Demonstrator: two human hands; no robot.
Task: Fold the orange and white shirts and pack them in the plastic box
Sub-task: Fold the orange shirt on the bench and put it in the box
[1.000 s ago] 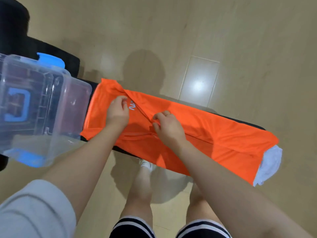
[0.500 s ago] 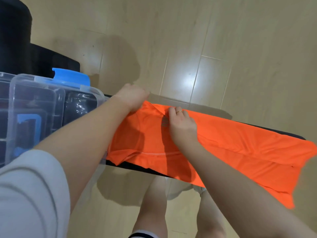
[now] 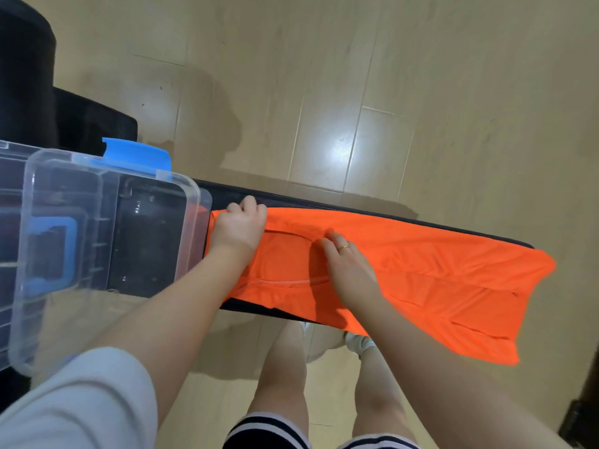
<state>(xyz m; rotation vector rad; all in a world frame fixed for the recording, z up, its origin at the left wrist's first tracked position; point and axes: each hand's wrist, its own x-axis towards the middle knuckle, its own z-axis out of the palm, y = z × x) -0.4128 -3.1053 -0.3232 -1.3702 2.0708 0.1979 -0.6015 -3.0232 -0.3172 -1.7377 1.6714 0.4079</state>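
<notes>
We can read no writing or brand on anything here. The box point(image 3: 107, 241) is clear plastic with a blue latch point(image 3: 136, 155) on its far rim and a blue handle shape point(image 3: 53, 254) showing through its lid or wall; it sits at the left end of the dark bench point(image 3: 324, 202). Through the plastic we make out only dark shapes, and we cannot tell whether anything lies inside.

The orange shirt point(image 3: 421, 280) lies stretched along the bench, its left end just beside the box, its right end hanging past the near edge. Our left hand point(image 3: 240, 228) rests on that left end with its fingers curled over the far edge of the cloth, gripping it. Our right hand point(image 3: 346, 267), a ring on one finger, lies on the middle of the shirt beside the neckline, fingertips bent and pinching a fold. The white shirt is not in view.
</notes>
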